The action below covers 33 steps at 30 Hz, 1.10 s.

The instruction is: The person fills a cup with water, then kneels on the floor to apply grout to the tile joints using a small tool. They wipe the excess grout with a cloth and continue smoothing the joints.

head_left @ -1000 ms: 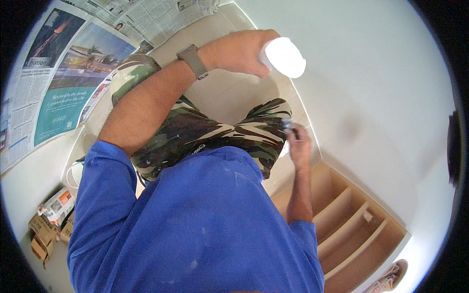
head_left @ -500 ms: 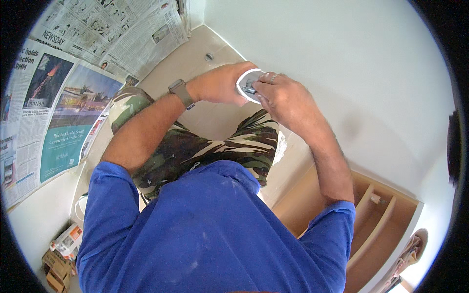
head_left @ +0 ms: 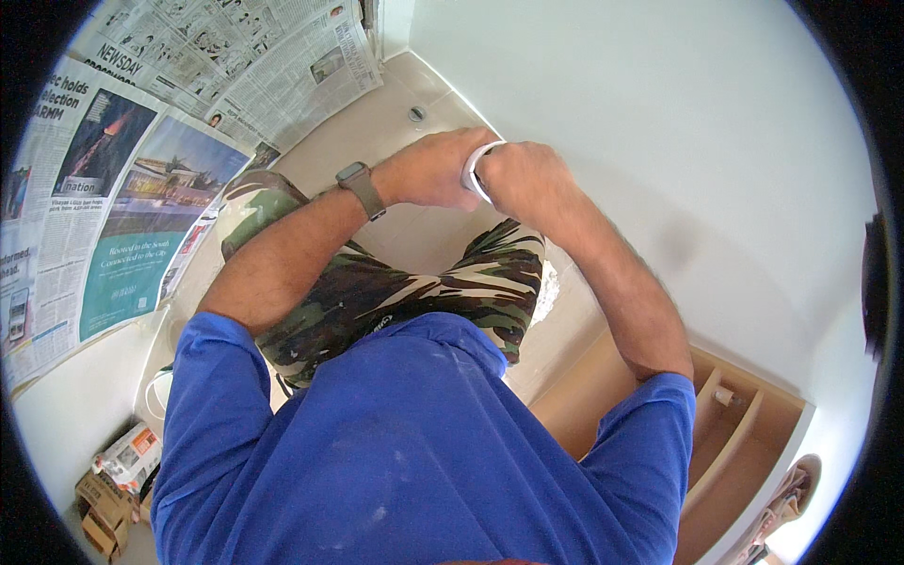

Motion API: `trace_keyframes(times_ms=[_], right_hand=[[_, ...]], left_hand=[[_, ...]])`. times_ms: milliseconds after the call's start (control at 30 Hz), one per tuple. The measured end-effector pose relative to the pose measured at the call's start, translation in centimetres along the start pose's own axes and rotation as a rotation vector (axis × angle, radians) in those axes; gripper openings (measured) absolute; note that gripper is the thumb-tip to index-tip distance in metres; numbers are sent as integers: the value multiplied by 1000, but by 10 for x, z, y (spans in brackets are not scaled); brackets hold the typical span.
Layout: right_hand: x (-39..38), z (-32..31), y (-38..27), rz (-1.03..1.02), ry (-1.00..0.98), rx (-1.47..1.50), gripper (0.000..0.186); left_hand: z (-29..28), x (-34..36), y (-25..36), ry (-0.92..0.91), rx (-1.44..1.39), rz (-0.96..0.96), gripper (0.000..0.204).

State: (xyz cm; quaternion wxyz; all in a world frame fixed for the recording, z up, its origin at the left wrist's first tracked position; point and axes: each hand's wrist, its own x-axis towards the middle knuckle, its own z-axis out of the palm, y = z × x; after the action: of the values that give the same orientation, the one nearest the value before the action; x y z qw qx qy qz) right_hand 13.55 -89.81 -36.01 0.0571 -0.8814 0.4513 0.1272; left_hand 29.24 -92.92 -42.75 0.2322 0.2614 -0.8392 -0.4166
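Observation:
A white-rimmed cup-like container (head_left: 470, 171) is held up in front of my knees, close to the pale wall. My left hand (head_left: 435, 168) is wrapped round its left side, with a grey watch on that wrist. My right hand (head_left: 527, 184) is closed at the container's mouth, its fingers curled down into it. The back of that hand covers most of the opening, so its contents and whatever the fingers grip are hidden.
Newspaper sheets (head_left: 122, 188) cover the left wall. A round drain (head_left: 416, 114) lies in the tiled floor beyond my hands. To my right is a wooden shelf unit (head_left: 744, 452) with slats. Cardboard boxes (head_left: 108, 504) sit at the lower left.
My right hand has turned and sunk deeper over the container's mouth, hiding the grey inside that showed before. The container has tilted. My left hand keeps its hold.

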Motion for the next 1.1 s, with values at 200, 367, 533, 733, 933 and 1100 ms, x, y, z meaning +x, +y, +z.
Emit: trace_keyframes(times_ms=[200,367,533,733,933,1100], right_hand=[[5,-3,4,21,-54,54,5],[4,-16,10,95,-57,117,12],[-16,-27,36,79,204,550,23],[-22,-6,60,327,202,1354,29],[-48,59,100,305,433,1940,35],[-106,157,130,568,628,2031,35]], left_hand=[[3,2,-6,5,-19,4,59],[3,0,-9,22,8,-63,59],[-7,0,-4,23,-129,-195,62],[0,2,-20,83,-241,-203,66],[-14,4,-10,188,-232,-272,64],[-44,-8,26,214,-247,-347,63]])
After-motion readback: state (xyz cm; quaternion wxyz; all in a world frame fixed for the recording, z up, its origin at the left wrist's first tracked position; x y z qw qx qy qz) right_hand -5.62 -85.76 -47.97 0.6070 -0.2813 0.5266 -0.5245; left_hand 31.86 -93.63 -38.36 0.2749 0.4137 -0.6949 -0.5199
